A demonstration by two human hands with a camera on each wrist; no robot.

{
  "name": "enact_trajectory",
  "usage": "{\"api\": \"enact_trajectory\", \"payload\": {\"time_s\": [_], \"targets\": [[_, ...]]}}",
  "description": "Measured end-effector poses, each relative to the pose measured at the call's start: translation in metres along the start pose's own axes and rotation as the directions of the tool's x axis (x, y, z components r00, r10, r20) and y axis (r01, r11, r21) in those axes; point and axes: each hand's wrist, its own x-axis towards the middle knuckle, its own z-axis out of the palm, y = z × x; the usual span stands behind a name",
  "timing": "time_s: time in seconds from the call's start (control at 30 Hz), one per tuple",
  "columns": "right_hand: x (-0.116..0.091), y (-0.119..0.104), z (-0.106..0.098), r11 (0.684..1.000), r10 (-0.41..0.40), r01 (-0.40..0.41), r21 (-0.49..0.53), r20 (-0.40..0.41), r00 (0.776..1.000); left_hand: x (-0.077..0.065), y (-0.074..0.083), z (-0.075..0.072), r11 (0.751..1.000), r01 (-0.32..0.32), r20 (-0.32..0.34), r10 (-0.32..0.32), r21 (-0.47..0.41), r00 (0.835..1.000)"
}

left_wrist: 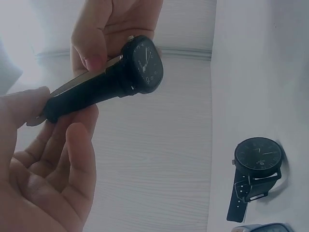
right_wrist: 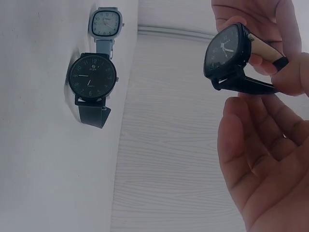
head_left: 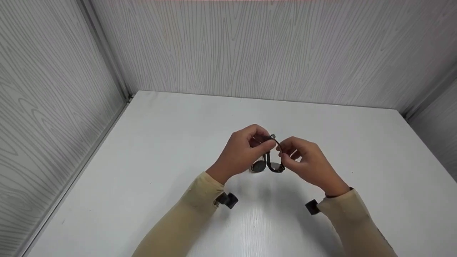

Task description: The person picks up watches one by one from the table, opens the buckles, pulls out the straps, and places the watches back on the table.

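A black wristwatch (left_wrist: 144, 64) with a squarish case and dark dial hangs between both hands above the table, its strap closed into a loop. My left hand (head_left: 242, 150) pinches the strap between thumb and fingers. From the other side, my right hand (head_left: 309, 160) pinches the strap too, its thumb (right_wrist: 295, 77) near the strap's end. The strap has a light tan inner side, seen in both wrist views. Fingers partly hide the buckle, so its fastening is unclear.
On the white table (head_left: 171, 142) lies a round black watch (right_wrist: 91, 77) with a black strap. Beside it lies a smaller watch with a pale blue-grey case (right_wrist: 105, 23). Pale wood-grain panels (head_left: 232, 50) stand behind and at both sides.
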Motion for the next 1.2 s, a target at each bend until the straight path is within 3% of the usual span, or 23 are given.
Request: {"api": "enact_trajectory", "payload": {"time_s": [0.2,0.33,0.6,0.77,1.0,1.2], "targets": [[0.0,0.001,-0.003,0.992,0.121,-0.123,-0.019,-0.079,0.989,0.001,-0.002,-0.001,0.997,-0.003,-0.07,-0.003,-0.083,0.998],[0.001,0.004,-0.005,0.984,0.178,-0.18,-0.005,-0.13,0.975,0.002,-0.003,-0.001,0.999,-0.012,-0.101,0.007,-0.046,0.995],[-0.001,0.006,-0.006,0.981,0.173,-0.182,-0.071,-0.117,0.978,0.0,-0.009,0.005,0.997,0.053,-0.049,-0.051,0.049,0.998],[-0.002,0.0,-0.008,0.985,0.154,-0.162,-0.063,-0.119,0.981,-0.001,-0.008,0.008,0.994,0.058,-0.016,-0.057,0.088,0.998],[-0.001,-0.006,-0.008,0.983,0.158,-0.171,-0.071,-0.158,0.975,0.0,-0.009,0.008,0.993,0.054,-0.04,-0.05,0.107,0.998],[-0.001,-0.005,-0.01,0.971,0.159,-0.182,-0.157,-0.147,0.976,0.006,-0.016,0.014,0.99,0.075,-0.066,-0.067,0.121,0.996]]}}
